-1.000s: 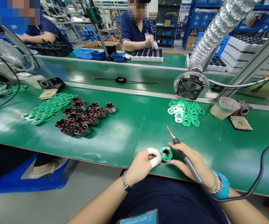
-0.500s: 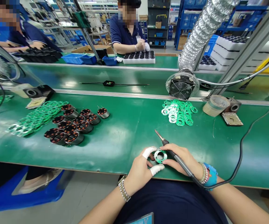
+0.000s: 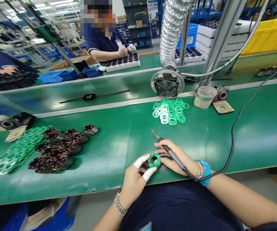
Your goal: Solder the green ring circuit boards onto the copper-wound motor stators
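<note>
My left hand, with white covers on thumb and forefinger, grips a ring-shaped green circuit board near the table's front edge. A silvery rim shows along its side; what lies beneath it is mostly hidden. My right hand is closed around a soldering iron, whose tip points up and left, away from the board. The right thumb and fingertips are close to the board's right side; I cannot tell whether they touch it.
Copper-wound motor stators stand at the left beside a spread of green ring boards. Loose ring boards lie below a fan duct. At right are a tub and a sponge holder. A co-worker sits opposite.
My view has turned right and tilted. The right fingers have shifted on the board's right side, and the board now faces up more plainly. Both hands keep their holds.
</note>
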Available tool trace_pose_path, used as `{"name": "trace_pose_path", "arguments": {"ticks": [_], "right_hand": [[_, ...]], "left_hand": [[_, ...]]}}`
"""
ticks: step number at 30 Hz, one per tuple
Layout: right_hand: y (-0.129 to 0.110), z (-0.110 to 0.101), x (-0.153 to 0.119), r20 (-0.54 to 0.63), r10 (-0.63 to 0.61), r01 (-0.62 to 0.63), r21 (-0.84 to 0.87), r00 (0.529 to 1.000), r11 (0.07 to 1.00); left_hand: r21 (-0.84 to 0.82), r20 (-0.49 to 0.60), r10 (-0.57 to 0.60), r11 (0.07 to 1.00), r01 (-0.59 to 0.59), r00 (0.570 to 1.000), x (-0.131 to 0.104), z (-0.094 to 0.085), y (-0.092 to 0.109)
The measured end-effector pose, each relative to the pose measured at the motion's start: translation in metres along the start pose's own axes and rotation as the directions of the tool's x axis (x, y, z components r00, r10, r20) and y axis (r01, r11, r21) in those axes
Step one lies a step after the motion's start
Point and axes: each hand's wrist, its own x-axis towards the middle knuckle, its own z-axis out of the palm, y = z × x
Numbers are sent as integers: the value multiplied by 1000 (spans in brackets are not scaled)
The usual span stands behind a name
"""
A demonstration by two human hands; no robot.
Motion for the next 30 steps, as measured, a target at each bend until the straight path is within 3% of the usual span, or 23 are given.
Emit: {"name": "trace_pose_path", "arguments": {"ticks": [7, 14, 23, 30], "right_hand": [[3, 1, 3, -1, 7, -7, 72, 1000, 997], [10, 2, 3, -60, 53, -54, -15, 997, 998], [2, -1, 3, 30, 60, -64, 139, 998, 988], [3, -1, 4, 30, 42, -45, 118, 999, 992]], "left_hand": [[32, -22, 17, 999, -17, 1000, -1, 1, -3], [93, -25, 84, 992, -81, 996, -4, 2, -7], [127, -44, 187, 975, -180, 981, -2, 3, -10], [180, -57, 284, 946, -270, 957, -2, 4, -13]]}}
